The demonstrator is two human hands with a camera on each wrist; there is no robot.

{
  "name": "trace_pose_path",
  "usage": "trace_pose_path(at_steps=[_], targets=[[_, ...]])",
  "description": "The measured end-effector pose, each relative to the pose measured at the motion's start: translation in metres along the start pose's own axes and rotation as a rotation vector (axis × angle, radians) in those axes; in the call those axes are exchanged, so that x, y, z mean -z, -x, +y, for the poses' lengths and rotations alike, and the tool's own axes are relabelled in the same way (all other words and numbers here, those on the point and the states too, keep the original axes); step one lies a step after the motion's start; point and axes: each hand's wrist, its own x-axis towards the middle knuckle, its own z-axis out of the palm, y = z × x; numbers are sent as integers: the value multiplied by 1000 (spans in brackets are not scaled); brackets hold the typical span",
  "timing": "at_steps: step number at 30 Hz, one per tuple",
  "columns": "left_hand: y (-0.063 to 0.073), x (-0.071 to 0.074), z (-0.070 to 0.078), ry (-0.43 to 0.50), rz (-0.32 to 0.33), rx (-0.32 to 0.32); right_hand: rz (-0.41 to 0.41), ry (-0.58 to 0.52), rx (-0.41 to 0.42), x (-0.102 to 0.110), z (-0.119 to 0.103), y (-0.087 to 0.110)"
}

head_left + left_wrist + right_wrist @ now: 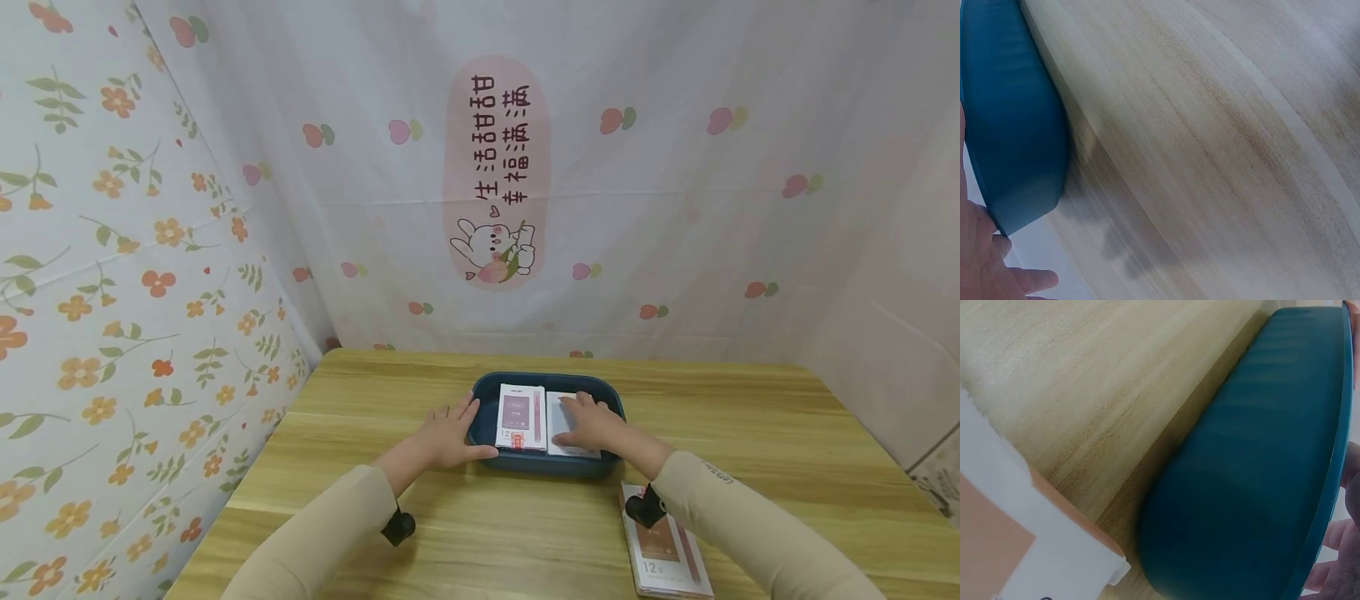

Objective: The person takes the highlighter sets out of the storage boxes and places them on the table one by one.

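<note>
A dark blue rectangular bin (543,465) with rounded corners stands on the table. In its left part lies a white flat pack (521,417) with a purple panel, a "12" and a red sticker. Beside it, on the right in the bin, lies a second pale pack (557,421), partly covered by my right hand (592,422). That hand reaches over the bin, thumb and fingers spread on this pack. My left hand (446,435) rests at the bin's left end, fingers spread along the rim and thumb at the front corner. In the left wrist view, fingers (1032,279) extend beyond the bin's edge.
A white pack with a brown panel (660,543) lies on the table in front of the bin to the right, partly under my right forearm. The wood-grain table (480,533) meets a patterned curtain (645,250) behind; another floral curtain (135,333) hangs on the left.
</note>
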Motion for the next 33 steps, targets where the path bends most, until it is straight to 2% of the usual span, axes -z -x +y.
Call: trace_pose_path(at_steps=[5, 18, 27, 33], targets=[[0, 0, -1, -1, 2, 1, -30, 1, -6, -1, -3, -1], [1, 2, 1, -12, 2, 0, -122, -4, -94, 0, -4, -4], [1, 2, 2, -16, 4, 0, -135, -30, -107, -1, -2, -4], [0, 1, 1, -20, -2, 2, -139, -10, -100, 0, -1, -4]])
